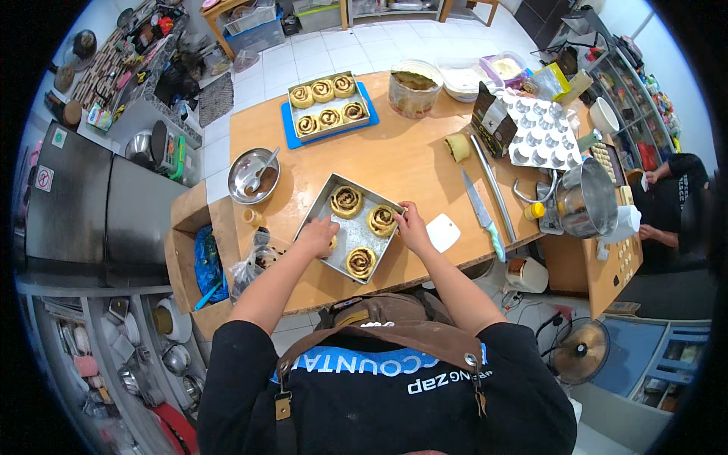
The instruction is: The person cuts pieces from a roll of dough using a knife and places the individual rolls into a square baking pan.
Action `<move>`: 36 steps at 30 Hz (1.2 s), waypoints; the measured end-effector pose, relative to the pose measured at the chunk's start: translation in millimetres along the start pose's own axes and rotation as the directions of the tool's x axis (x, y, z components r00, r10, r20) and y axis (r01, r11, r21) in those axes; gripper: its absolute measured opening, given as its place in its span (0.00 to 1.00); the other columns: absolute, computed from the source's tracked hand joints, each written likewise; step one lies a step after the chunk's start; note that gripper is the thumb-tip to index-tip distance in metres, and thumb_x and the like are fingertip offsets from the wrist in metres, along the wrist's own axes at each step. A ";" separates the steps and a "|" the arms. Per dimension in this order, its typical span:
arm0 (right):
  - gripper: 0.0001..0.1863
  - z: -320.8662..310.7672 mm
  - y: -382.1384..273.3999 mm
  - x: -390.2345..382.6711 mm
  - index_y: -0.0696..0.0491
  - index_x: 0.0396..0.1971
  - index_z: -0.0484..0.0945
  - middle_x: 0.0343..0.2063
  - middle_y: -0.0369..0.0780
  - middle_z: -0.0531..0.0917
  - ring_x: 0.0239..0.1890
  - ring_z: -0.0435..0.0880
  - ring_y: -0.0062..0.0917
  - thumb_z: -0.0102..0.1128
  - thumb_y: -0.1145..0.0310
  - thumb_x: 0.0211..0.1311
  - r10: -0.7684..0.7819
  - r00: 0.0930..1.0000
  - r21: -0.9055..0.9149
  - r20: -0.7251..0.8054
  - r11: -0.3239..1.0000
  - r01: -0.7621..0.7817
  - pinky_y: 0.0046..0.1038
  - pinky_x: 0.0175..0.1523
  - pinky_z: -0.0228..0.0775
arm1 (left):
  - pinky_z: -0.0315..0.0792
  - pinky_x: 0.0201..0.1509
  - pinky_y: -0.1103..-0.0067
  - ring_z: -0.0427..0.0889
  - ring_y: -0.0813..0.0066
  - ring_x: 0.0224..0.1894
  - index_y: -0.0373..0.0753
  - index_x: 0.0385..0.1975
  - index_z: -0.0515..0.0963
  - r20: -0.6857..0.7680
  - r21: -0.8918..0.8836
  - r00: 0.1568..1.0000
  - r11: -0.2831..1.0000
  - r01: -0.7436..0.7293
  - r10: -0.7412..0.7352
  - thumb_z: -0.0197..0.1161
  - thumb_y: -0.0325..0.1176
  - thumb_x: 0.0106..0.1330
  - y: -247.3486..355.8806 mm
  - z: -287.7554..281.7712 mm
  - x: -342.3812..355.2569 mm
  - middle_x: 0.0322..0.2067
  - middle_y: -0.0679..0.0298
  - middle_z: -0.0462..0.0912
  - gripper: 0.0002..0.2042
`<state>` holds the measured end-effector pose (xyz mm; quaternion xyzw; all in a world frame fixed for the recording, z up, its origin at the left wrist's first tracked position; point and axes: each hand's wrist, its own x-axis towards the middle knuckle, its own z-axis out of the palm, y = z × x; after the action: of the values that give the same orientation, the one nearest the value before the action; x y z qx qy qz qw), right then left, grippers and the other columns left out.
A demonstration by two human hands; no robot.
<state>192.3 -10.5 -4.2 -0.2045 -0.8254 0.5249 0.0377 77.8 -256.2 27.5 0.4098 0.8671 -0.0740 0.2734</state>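
In front of me a square metal baking pan stands turned cornerwise on the wooden table. Three spiral rolls with dark filling show plainly in it: a far roll, a right roll and a near roll. At the pan's left side my left hand closes over a fourth roll, mostly hidden by the fingers. My right hand grips the rim at the right corner, its fingertips close to the right roll.
Another pan of rolls sits on a blue board. Left stands a steel bowl with a spoon. To the right lie a knife, a metal rod, a white scraper and a dough piece. Another person works far right.
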 end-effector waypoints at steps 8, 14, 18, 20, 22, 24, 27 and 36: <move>0.15 5.0 12.3 2.9 0.54 0.49 0.63 0.24 0.40 0.80 0.22 0.78 0.22 0.53 0.67 0.66 -0.080 0.996 -0.022 -0.039 0.997 0.079 0.24 0.27 0.70 | 0.73 0.53 0.65 0.72 0.51 0.51 0.39 0.50 0.65 -0.121 -0.171 0.976 0.972 0.159 -0.181 0.70 0.37 0.48 7.4 3.8 -1.5 0.49 0.53 0.68 0.29; 0.16 3.2 1.7 -1.7 0.53 0.49 0.64 0.28 0.49 0.81 0.32 0.82 0.42 0.54 0.66 0.65 -0.015 0.999 0.012 -0.029 1.000 0.016 0.37 0.37 0.71 | 0.73 0.52 0.66 0.72 0.53 0.50 0.39 0.48 0.66 -0.220 -0.287 0.944 0.941 0.178 -0.246 0.70 0.37 0.49 8.4 7.8 -3.6 0.46 0.53 0.67 0.27; 0.17 2.6 2.7 -0.1 0.53 0.50 0.64 0.30 0.50 0.81 0.33 0.82 0.42 0.53 0.66 0.65 -0.013 1.000 0.035 -0.012 0.999 0.013 0.37 0.37 0.71 | 0.73 0.52 0.64 0.70 0.54 0.54 0.41 0.51 0.65 -0.218 -0.253 0.962 0.961 0.109 -0.166 0.72 0.40 0.47 10.1 3.7 -2.1 0.49 0.54 0.67 0.31; 0.17 1.0 3.6 -0.4 0.53 0.50 0.64 0.30 0.50 0.82 0.34 0.82 0.42 0.53 0.66 0.65 0.007 1.000 0.027 -0.009 1.000 -0.007 0.38 0.38 0.71 | 0.71 0.55 0.64 0.66 0.53 0.58 0.45 0.55 0.64 -0.144 -0.191 0.981 0.976 0.105 -0.134 0.73 0.40 0.46 16.9 -4.4 -8.0 0.54 0.55 0.64 0.34; 0.17 -0.6 4.3 0.8 0.53 0.50 0.63 0.32 0.50 0.82 0.36 0.82 0.44 0.53 0.66 0.65 0.014 1.000 -0.004 0.002 1.000 -0.014 0.38 0.40 0.72 | 0.69 0.58 0.63 0.62 0.52 0.62 0.48 0.58 0.63 -0.072 -0.127 0.991 0.987 0.101 -0.111 0.74 0.40 0.44 22.9 -8.7 -13.3 0.58 0.56 0.61 0.38; 0.17 1.1 5.9 1.3 0.53 0.50 0.63 0.32 0.51 0.82 0.36 0.82 0.44 0.53 0.66 0.65 -0.007 1.000 -0.002 -0.007 1.000 0.007 0.39 0.41 0.71 | 0.69 0.57 0.58 0.58 0.52 0.64 0.54 0.62 0.61 -0.063 -0.157 0.980 0.972 0.178 -0.189 0.77 0.43 0.40 27.0 -1.7 -15.3 0.61 0.56 0.57 0.44; 0.16 5.3 10.8 2.4 0.54 0.50 0.63 0.28 0.46 0.80 0.30 0.78 0.34 0.52 0.66 0.66 -0.067 0.997 -0.021 -0.038 0.998 0.066 0.33 0.36 0.70 | 0.68 0.60 0.60 0.58 0.48 0.63 0.55 0.61 0.61 -0.018 -0.219 0.967 0.945 0.243 -0.253 0.75 0.38 0.41 27.1 7.4 -5.4 0.62 0.56 0.56 0.42; 0.16 7.1 13.3 3.8 0.52 0.50 0.63 0.25 0.42 0.80 0.22 0.79 0.26 0.52 0.64 0.68 -0.106 0.993 -0.046 -0.046 0.993 0.104 0.28 0.27 0.70 | 0.68 0.60 0.64 0.64 0.48 0.59 0.51 0.56 0.67 -0.138 -0.256 0.976 0.958 0.130 -0.170 0.69 0.29 0.47 7.7 25.8 6.8 0.58 0.51 0.61 0.32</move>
<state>190.8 -10.2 -19.6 -0.1740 -0.8452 0.4988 0.0808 90.8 -255.7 3.0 0.3103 0.9172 0.0460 0.2456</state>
